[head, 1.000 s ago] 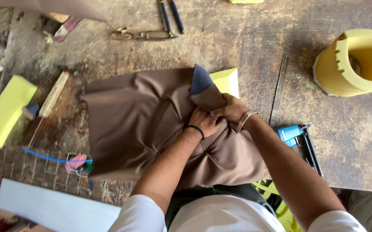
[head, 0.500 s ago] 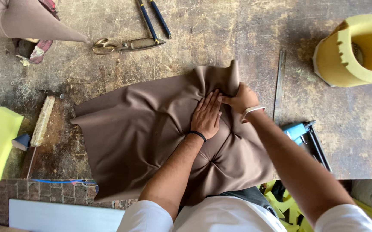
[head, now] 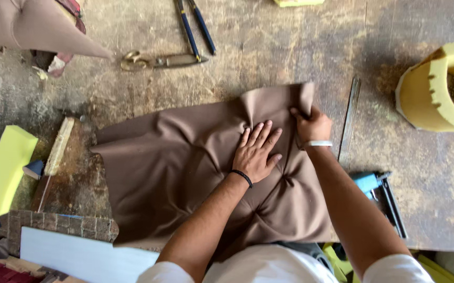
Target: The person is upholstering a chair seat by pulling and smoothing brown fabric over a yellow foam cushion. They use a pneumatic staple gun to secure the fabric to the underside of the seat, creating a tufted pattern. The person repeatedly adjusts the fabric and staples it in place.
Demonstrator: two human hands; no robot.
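Brown fabric (head: pixel 185 173) spread on worn surface (head: pixel 290 47), tufted folds showing. L hand (head: pixel 255 152) flat on it near top edge, fingers splayed, gripping nothing, prob. pinning cloth. R hand (head: pixel 312 124) at fabric's top-right corner, fingers pinched shut on edge, likely pulling taut. Scissors (head: pixel 159 60) above fabric; yellow foam (head: pixel 441 89) well to its right.
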